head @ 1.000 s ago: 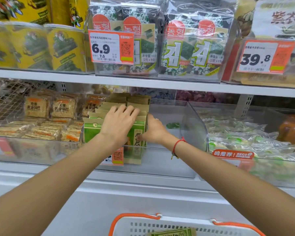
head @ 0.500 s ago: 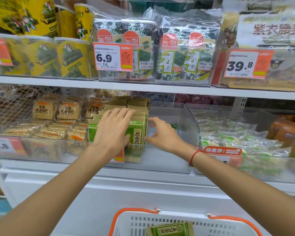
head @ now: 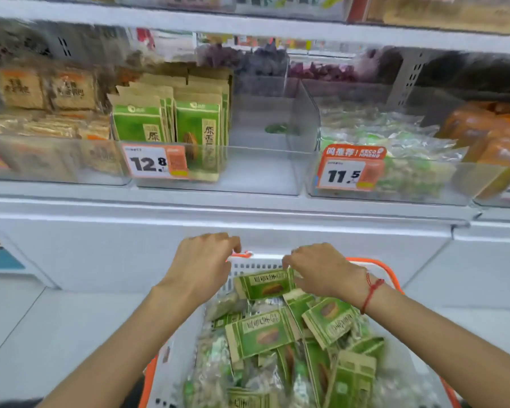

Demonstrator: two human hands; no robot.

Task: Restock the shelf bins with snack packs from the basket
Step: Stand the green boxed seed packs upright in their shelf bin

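A white basket with orange handles sits low in the view, filled with several green snack packs and clear bags. My right hand reaches over its far end and pinches the right end of the topmost green pack. My left hand hovers at the basket's far left rim with fingers loosely curled, holding nothing. On the shelf above, a clear bin holds two upright rows of the same green packs on its left side; its right side is bare.
A price tag reading 12.8 hangs on that bin. To the left stands a bin of brown snack packs. To the right, a bin of clear green bags carries an 11.5 tag. Orange packs are at the far right.
Both hands left the green packs in the shelf bin and came down to the basket. The view tilted downward. My right hand now pinches a pack in the basket.
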